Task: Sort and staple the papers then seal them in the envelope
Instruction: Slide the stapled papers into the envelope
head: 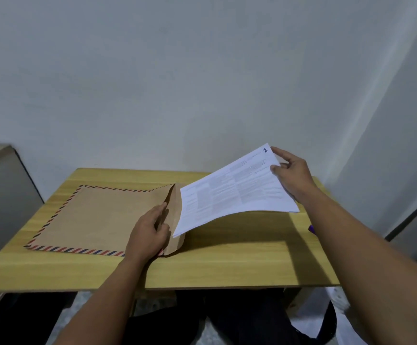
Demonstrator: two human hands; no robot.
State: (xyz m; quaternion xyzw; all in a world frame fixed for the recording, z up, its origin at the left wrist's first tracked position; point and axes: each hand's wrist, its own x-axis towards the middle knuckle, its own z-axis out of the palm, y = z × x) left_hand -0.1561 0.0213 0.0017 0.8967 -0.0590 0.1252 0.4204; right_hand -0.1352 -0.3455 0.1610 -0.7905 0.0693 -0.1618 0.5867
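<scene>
Head view: the fingers [278, 168] of the right hand [293, 175] pinch the far corner of the papers [232, 192], at about 2 o'clock over the table [227, 260]. The sheaf sags toward its near edge, which hangs just at the envelope [98, 217] mouth. The left hand [150, 232], at 7 o'clock from the papers, grips the mouth's upper layer and lifts it open. The envelope lies flat at 9 o'clock. The step in hand looks like insertion. Next, the papers' low edge must slide leftward into the gap without buckling; sealing remains. Whether they are stapled cannot be told.
</scene>
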